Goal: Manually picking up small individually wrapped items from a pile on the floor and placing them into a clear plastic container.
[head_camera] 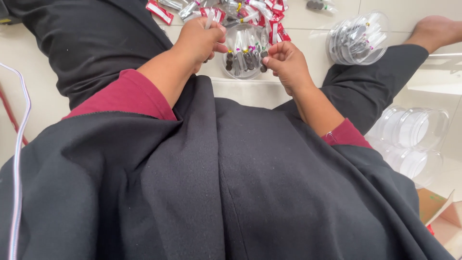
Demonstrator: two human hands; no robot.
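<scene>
I sit on the floor in a black garment with dark red sleeves. My left hand [199, 41] is closed around a small clear packet at the top centre. My right hand [285, 61] pinches a small dark item beside it. Both hover over a clear round plastic container [243, 53] holding several small packets with dark pieces and coloured ties. Just beyond lies a heap of red-and-white packets [231, 12].
A second clear round container [358, 38] filled with packets lies at the upper right, near a bare foot [435, 30]. Stacked empty clear containers [414, 139] sit at the right. A cardboard box corner [440, 212] shows at the lower right. A striped cord [19, 144] hangs at the left.
</scene>
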